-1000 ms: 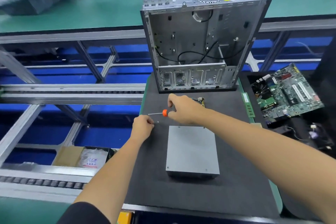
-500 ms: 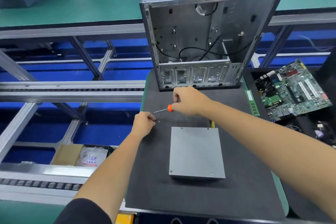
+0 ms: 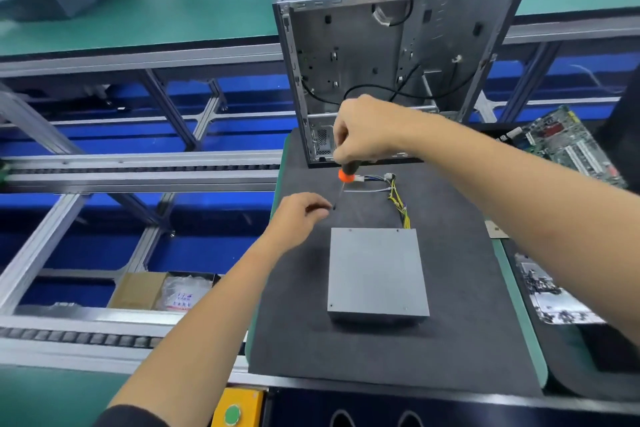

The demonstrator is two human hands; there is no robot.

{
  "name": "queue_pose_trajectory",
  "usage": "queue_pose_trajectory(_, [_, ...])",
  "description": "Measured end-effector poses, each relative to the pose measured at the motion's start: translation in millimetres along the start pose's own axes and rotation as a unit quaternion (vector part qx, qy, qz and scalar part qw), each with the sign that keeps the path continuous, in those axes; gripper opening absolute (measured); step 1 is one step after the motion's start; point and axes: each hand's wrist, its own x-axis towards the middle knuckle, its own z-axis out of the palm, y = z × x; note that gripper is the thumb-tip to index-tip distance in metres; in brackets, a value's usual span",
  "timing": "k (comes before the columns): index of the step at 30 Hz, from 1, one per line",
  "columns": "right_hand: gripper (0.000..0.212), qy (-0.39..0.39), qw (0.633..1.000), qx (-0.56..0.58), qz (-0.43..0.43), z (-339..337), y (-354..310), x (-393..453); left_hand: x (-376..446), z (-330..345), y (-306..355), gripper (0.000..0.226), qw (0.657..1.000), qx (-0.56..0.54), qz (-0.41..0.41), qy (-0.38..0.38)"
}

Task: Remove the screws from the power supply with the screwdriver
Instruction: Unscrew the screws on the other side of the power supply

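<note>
Power supply (image 3: 377,272) lies flat on the dark mat (image 3: 450,340), its plain lid up and its yellow wire bundle (image 3: 398,201) trailing off toward 12 o'clock, where the empty computer case (image 3: 398,55) stands. Small screw heads show near the lid's corners, so by my reading most of the job lies ahead.

Your right hand (image 3: 367,132) is closed around the black grip of the screwdriver (image 3: 346,173), with the orange collar just below your fingers and the thin shaft pointing down toward the mat at about 11 o'clock from the unit. Your left hand (image 3: 299,215) sits beside the tip with thumb and forefinger drawn close together. A tiny dark speck lies at the tip, possibly a screw, but it is too small to tell, and I cannot tell whether your fingers are pinching it or only hovering near it.

To do this step well, clear whatever sits on the tip and set it well away from the unit, so it cannot roll under. Then bring the tip to the nearest corner screw. Hold the shaft upright, seat it fully before turning, and steady the housing with your left hand, because the lid is smooth and the box may slide on the mat.
</note>
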Motion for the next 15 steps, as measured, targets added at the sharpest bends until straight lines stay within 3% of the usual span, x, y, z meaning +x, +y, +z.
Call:
queue_pose_trajectory(7, [0.021,-0.034,0.999,0.002,0.016,-9,-3,-18,-6,24,27,0.021,0.996,0.008,0.058,-0.074])
queue_pose_trajectory(10, [0.021,-0.021,0.999,-0.008,0.029,-1,2,-20,-7,29,25,0.017,0.996,0.019,0.071,-0.057])
queue_pose_trajectory(15, [0.024,-0.022,0.999,-0.011,0.023,8,7,-18,-8,31,15,0.011,0.999,-0.005,0.022,-0.042])
